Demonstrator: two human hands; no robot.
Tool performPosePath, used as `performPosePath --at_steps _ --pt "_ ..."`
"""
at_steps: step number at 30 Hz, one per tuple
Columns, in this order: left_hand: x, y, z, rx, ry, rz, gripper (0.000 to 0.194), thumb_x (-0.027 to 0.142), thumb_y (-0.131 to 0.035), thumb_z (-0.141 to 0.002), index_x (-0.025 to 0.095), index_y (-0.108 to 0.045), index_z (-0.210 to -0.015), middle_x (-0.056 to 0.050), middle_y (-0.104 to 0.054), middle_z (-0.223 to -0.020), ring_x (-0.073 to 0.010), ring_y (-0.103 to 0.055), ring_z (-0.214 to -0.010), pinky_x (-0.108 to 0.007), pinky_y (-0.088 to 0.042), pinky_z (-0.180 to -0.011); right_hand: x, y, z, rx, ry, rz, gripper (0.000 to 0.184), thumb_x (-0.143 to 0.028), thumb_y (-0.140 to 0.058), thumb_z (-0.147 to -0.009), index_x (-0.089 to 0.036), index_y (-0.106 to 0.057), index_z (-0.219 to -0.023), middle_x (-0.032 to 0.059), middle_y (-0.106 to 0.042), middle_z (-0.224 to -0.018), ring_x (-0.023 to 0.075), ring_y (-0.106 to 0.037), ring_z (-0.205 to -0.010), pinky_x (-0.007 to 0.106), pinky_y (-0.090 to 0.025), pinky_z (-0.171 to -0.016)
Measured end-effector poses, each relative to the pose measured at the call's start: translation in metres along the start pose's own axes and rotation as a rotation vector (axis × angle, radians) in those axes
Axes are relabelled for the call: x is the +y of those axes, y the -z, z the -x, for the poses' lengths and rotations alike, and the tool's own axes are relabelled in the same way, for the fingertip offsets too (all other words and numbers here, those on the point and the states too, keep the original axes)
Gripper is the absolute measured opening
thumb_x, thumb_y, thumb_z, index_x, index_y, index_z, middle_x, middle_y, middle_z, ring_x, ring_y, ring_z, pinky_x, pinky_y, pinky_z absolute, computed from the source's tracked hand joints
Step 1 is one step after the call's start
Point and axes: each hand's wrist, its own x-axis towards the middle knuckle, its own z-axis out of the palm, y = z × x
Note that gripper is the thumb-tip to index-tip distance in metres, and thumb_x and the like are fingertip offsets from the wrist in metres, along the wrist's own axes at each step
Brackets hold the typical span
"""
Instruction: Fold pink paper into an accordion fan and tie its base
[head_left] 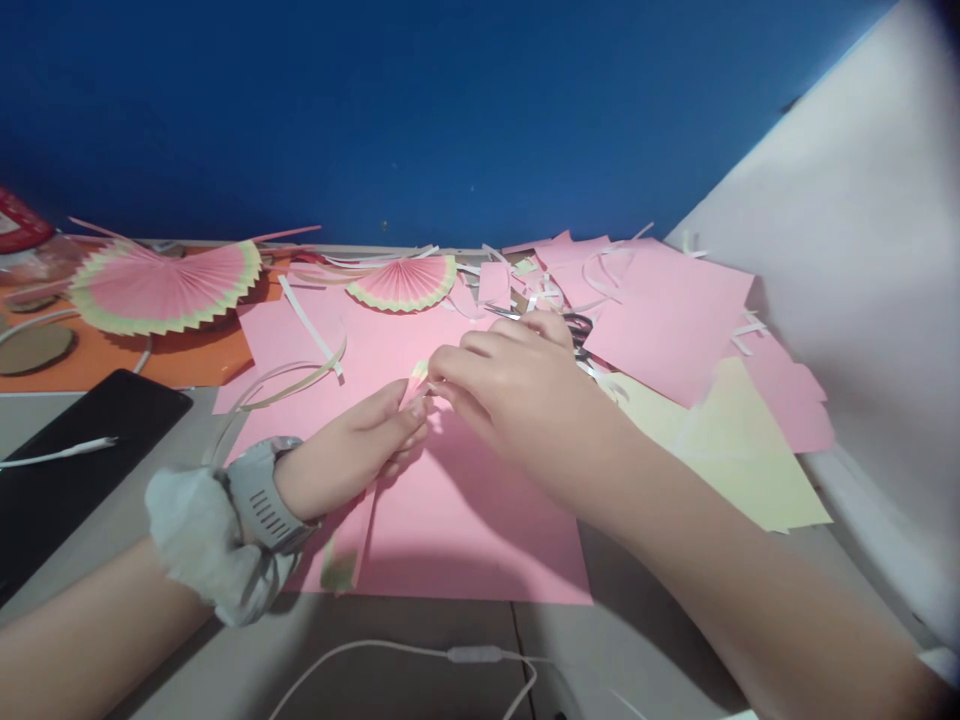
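My left hand (375,430), with a grey watch band and a pale scrunchie at the wrist, is closed around a narrow folded pink paper piece (417,380). Its tip is pale yellow-green. From the right, my right hand (510,375) meets it, fingertips pinched at the paper's upper end. My fingers cover much of the piece. Beneath both hands lies a large pink paper sheet (480,540). A pink strip with a greenish end (340,565) lies under my left wrist. Just behind my right hand are dark-handled scissors (579,328), partly hidden.
Two pleated pink-and-yellow paper fans (169,290) (405,283) lie at the back. Pink sheets (660,310), yellow paper (742,450) and paper scraps spread to the right. A black tablet-like slab (97,470) sits left; a white cable (472,654) crosses the front.
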Motion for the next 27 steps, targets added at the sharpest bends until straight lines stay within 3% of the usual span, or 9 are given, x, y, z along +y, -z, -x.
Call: performPosePath --at_steps 6,11,19,27 --pt "0.006 -0.006 0.004 0.043 -0.051 -0.183 0.024 0.036 -0.041 -0.093 0.021 -0.035 -0.075 0.007 -0.030 -0.063 -0.0099 -0.028 -0.056 -0.023 -0.032 -0.054 0.012 -0.003 -0.001 -0.055 -0.003 -0.133 0.015 -0.021 -0.049 -0.091 -0.019 -0.060 -0.081 0.0010 -0.067 -0.082 0.0188 -0.057 -0.082 0.034 -0.024 -0.080" --pt "0.005 -0.004 0.005 0.019 -0.073 -0.230 0.025 0.036 -0.037 -0.095 0.021 -0.037 -0.075 0.006 -0.032 -0.063 -0.0107 -0.030 -0.057 -0.024 -0.033 -0.056 0.016 -0.004 0.000 -0.066 -0.013 -0.193 0.016 -0.017 -0.050 -0.089 -0.019 -0.060 -0.077 -0.0004 -0.066 -0.077 0.0178 -0.057 -0.080 0.033 -0.024 -0.080" --pt "0.007 -0.003 0.006 0.025 -0.065 -0.255 0.031 0.037 -0.033 -0.096 0.021 -0.037 -0.070 0.006 -0.035 -0.061 -0.0104 -0.032 -0.055 -0.024 -0.032 -0.056 0.013 0.000 0.000 -0.075 -0.028 -0.208 0.016 -0.020 -0.048 -0.090 -0.019 -0.059 -0.077 -0.0003 -0.065 -0.077 0.0174 -0.057 -0.078 0.033 -0.026 -0.081" --pt "0.009 -0.006 0.006 0.044 -0.066 -0.258 0.031 0.034 -0.030 -0.097 0.021 -0.038 -0.069 0.006 -0.033 -0.059 -0.0112 -0.031 -0.053 -0.024 -0.031 -0.054 0.007 -0.001 0.002 -0.038 -0.031 -0.087 0.018 -0.015 -0.047 -0.089 -0.019 -0.058 -0.075 0.0011 -0.065 -0.077 0.0184 -0.055 -0.078 0.035 -0.024 -0.080"
